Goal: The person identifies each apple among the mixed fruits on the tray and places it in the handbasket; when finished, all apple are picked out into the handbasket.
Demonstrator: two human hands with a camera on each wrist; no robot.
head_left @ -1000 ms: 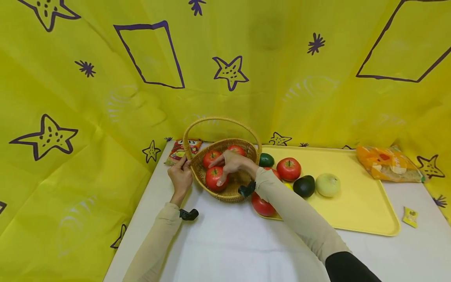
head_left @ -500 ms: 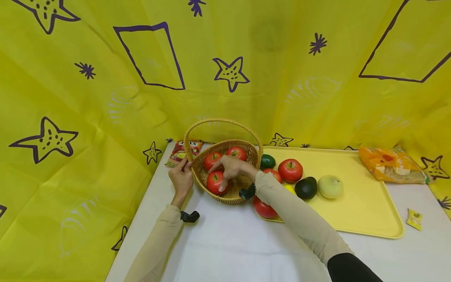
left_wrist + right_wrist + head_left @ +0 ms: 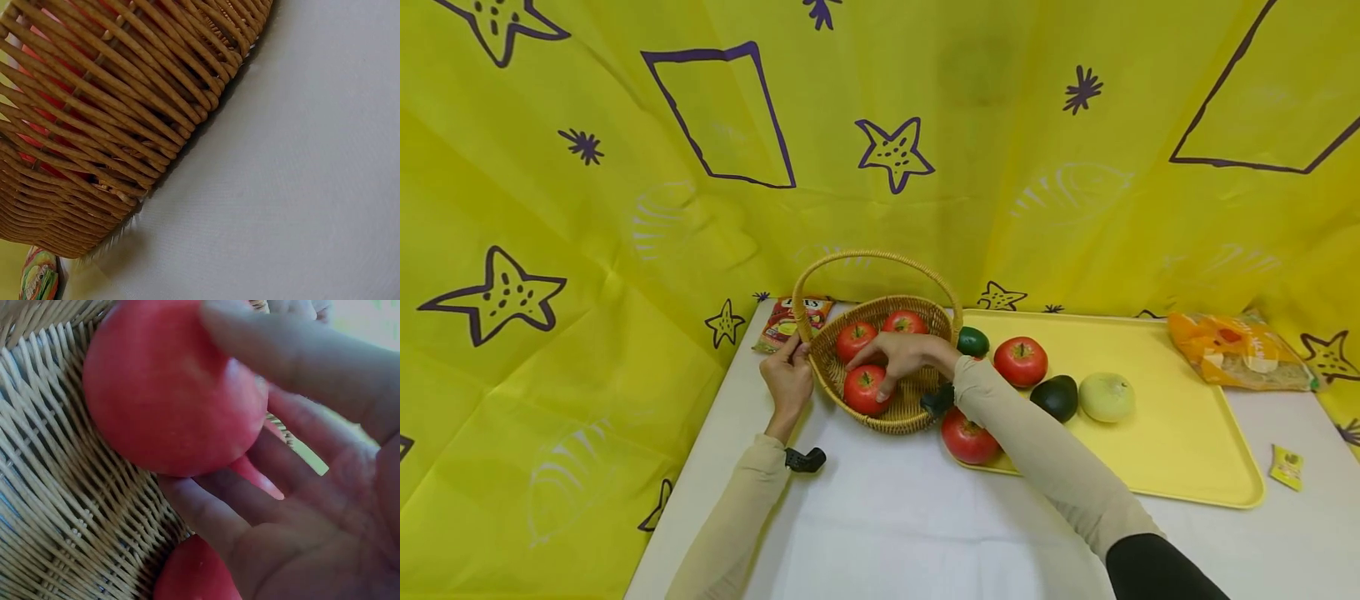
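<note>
My left hand point(image 3: 787, 383) grips the left rim of a wicker basket point(image 3: 891, 427), right at the foot of its arched handle. Inside the basket, my right hand point(image 3: 908, 353) holds a red apple point(image 3: 862, 390) near the front left wall. Seen from the right wrist, the thumb point(image 3: 300, 353) lies over one side of this apple point(image 3: 165, 400) while the fingers curl at the other. Two more red apples point(image 3: 853, 342) point(image 3: 904, 322) lie farther back in the basket. In the left wrist view the woven wall point(image 3: 125, 94) fills the upper left, and the left hand is hidden.
A yellow tray point(image 3: 1180, 450) right of the basket bears red apples point(image 3: 1021, 362), a dark green avocado point(image 3: 1055, 398), a green fruit point(image 3: 973, 342) and a pale round fruit point(image 3: 1107, 397). An orange bag point(image 3: 1240, 350), a small yellow packet point(image 3: 1287, 467) and a red snack bag point(image 3: 792, 323) lie around.
My right hand has shifted slightly right and toward the front of the basket, its thumb moving across the apple. The left hand keeps its grip on the rim.
</note>
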